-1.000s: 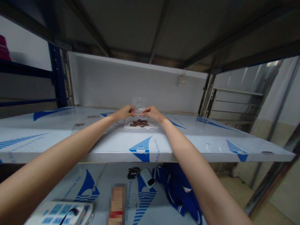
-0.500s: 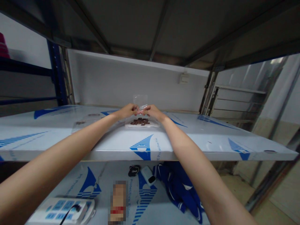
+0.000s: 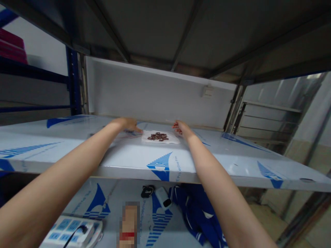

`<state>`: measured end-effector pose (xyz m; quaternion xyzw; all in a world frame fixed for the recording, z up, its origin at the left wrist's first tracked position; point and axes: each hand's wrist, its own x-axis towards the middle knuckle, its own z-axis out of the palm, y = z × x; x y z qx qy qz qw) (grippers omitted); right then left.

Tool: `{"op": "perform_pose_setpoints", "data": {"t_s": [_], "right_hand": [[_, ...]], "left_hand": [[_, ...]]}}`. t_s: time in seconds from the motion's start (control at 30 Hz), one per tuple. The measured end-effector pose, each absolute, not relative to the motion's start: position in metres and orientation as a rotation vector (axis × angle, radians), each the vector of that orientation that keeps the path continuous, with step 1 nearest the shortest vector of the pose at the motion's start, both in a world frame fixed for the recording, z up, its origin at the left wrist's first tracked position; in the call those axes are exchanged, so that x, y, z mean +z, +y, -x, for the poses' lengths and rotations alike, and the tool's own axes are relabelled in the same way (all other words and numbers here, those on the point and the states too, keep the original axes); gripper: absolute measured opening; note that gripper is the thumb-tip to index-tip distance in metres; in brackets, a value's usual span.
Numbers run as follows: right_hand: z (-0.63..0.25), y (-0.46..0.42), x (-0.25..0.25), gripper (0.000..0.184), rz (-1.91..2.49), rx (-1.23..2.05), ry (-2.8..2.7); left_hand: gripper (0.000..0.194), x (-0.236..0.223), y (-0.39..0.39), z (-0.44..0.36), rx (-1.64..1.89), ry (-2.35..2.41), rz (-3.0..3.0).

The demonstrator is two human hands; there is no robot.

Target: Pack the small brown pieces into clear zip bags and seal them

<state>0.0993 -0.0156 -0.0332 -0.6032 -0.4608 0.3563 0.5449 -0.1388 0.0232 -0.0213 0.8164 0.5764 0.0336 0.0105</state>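
Note:
A small heap of dark brown, bead-like pieces (image 3: 158, 137) lies on a white sheet (image 3: 172, 139) in the middle of the upper shelf. My left hand (image 3: 128, 124) is just left of the sheet, palm down, fingers stretched over some clear plastic (image 3: 120, 133) that lies flat. I see nothing in its grasp. On the sheet's far right side is my right hand (image 3: 181, 128), its fingers bent together. A thin, pale edge of a clear plastic bag (image 3: 169, 120) shows at its fingertips; most of the bag is hard to see.
The shelf surface (image 3: 139, 162) wears printed protective film. Below it are a power strip (image 3: 73, 229), a light-blue device (image 3: 162, 198), a small black item (image 3: 147, 191) and blue clothing (image 3: 198, 210). A metal shelf (image 3: 144, 31) hangs overhead, and a wall (image 3: 144, 89) stands behind.
My hands were together over the brown pieces, holding a clear bag upright. They have parted, the left towards the flat plastic and the right to the right. The view has shifted slightly.

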Motion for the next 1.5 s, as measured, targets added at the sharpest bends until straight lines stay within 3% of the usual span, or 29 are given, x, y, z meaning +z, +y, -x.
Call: {"op": "perform_pose_setpoints", "data": {"t_s": [0.1,0.3,0.63,0.83,1.1,1.5], "right_hand": [[-0.109,-0.017,-0.033,0.036,1.489,0.837,-1.038],[-0.125,-0.016,-0.032,0.051,1.437,0.889,-0.942],[-0.118,-0.008,-0.035,0.042,1.421,0.921,-1.010],[-0.111,-0.006,-0.033,0.038,1.382,0.869,-1.122],[-0.077,-0.016,-0.038,0.029,1.191,0.940,-1.672],[-0.068,-0.017,-0.040,0.013,1.064,0.952,-1.821]], "left_hand": [[0.043,-0.019,0.022,0.146,-0.167,1.698,-2.475],[0.038,-0.016,0.015,0.143,-0.222,1.573,-2.435],[0.004,-0.024,0.031,0.156,0.068,1.419,-2.453],[0.009,-0.009,0.020,0.152,0.293,1.582,-2.550],[0.017,-0.008,0.000,0.124,0.922,1.642,-2.645],[0.021,-0.033,0.013,0.101,0.755,0.971,-2.434]]}}
